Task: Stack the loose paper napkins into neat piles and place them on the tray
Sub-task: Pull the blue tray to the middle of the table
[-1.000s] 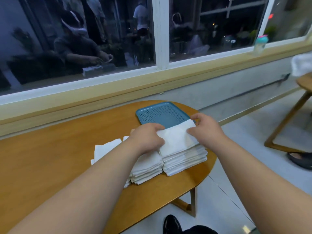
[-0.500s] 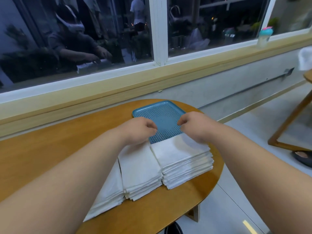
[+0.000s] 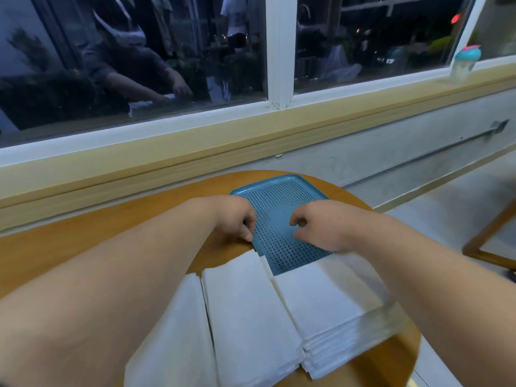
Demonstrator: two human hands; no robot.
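Note:
Three piles of white paper napkins lie on the round wooden table (image 3: 83,241): a left pile (image 3: 173,331) partly under my left forearm, a middle pile (image 3: 245,311) and a thicker right pile (image 3: 329,300). Behind them sits a blue perforated tray (image 3: 279,180), with nothing on it and its near edge hidden by the piles. My left hand (image 3: 234,219) is curled at the tray's left rim, thumb on the edge. My right hand (image 3: 321,224) hovers over the tray's right side, fingers curled, nothing visible in them.
The table stands against a wall under a wide window with a yellow sill (image 3: 307,129). A small teal bottle (image 3: 466,58) stands on the sill at the far right. A wooden chair leg (image 3: 485,238) is on the floor to the right.
Both hands left the top of the right napkin pile and moved forward to the tray's two sides. The view has come closer to the table.

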